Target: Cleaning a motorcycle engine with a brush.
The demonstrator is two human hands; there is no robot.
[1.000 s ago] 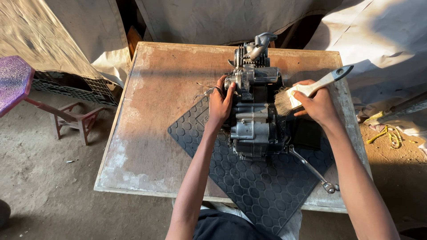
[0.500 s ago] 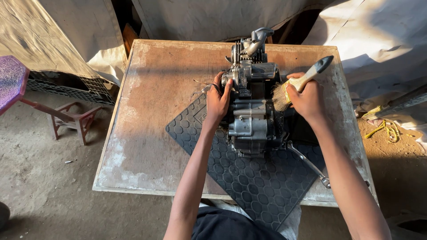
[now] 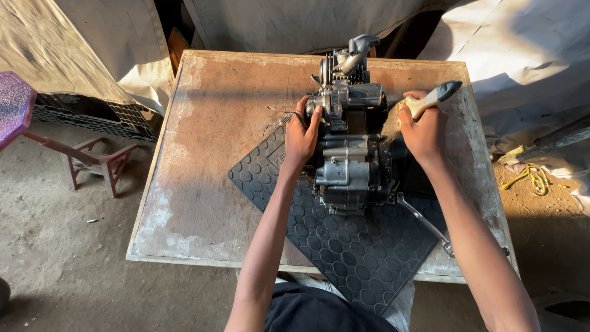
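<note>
Nearest us, we see a black rubber mat (image 3: 356,252) with a hexagon pattern lying askew on the worn table (image 3: 203,184). On it stands a small grey engine (image 3: 350,144), a metal lever (image 3: 424,224) jutting from its right side. Our left hand (image 3: 301,135) is clasped on the engine's left flank. Our right hand (image 3: 424,129) is closed around a paintbrush (image 3: 418,107), whose bristles touch the engine's right side. Farther off, pale tarpaulins (image 3: 295,18) hang behind the table.
</note>
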